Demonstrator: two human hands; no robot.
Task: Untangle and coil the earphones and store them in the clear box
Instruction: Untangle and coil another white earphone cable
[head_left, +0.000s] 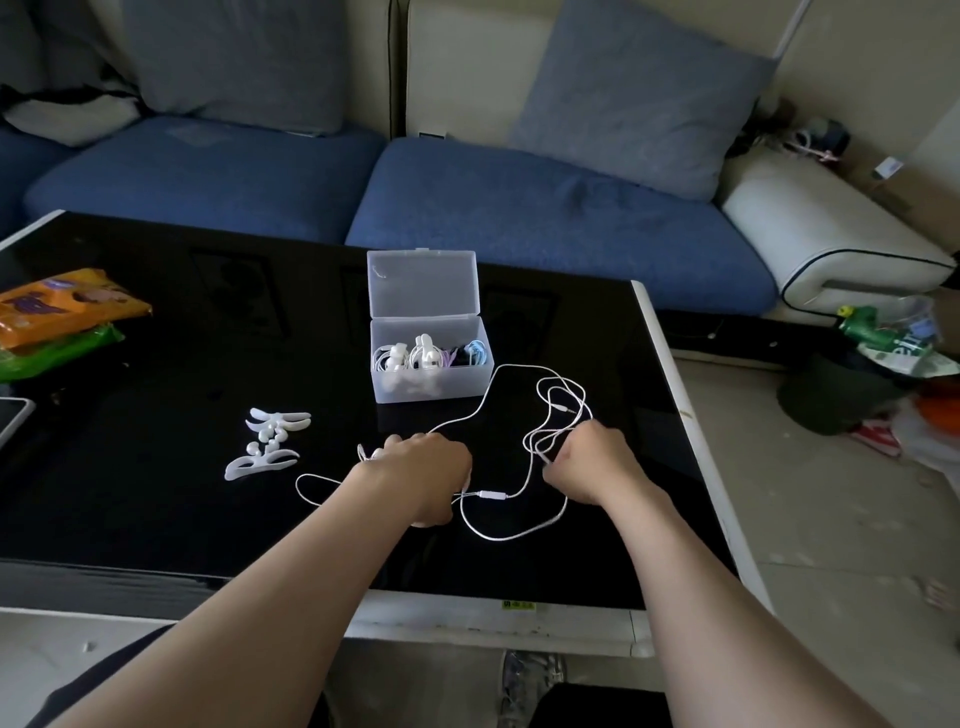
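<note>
While coiled sets (410, 358) fill clear box (422, 285) mid-frame, earphones (492, 494) lower centre lie loose; left hand (423, 470), right hand (597, 462) each grip them; coiling, storing pending.

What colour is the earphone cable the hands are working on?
White; the earphone cable shows best in the head view.

You have one wide view, worn on your head: it looks forward and down across the desk (156, 509), close over its near edge, with the sofa (519, 208) filling the far side.
</note>
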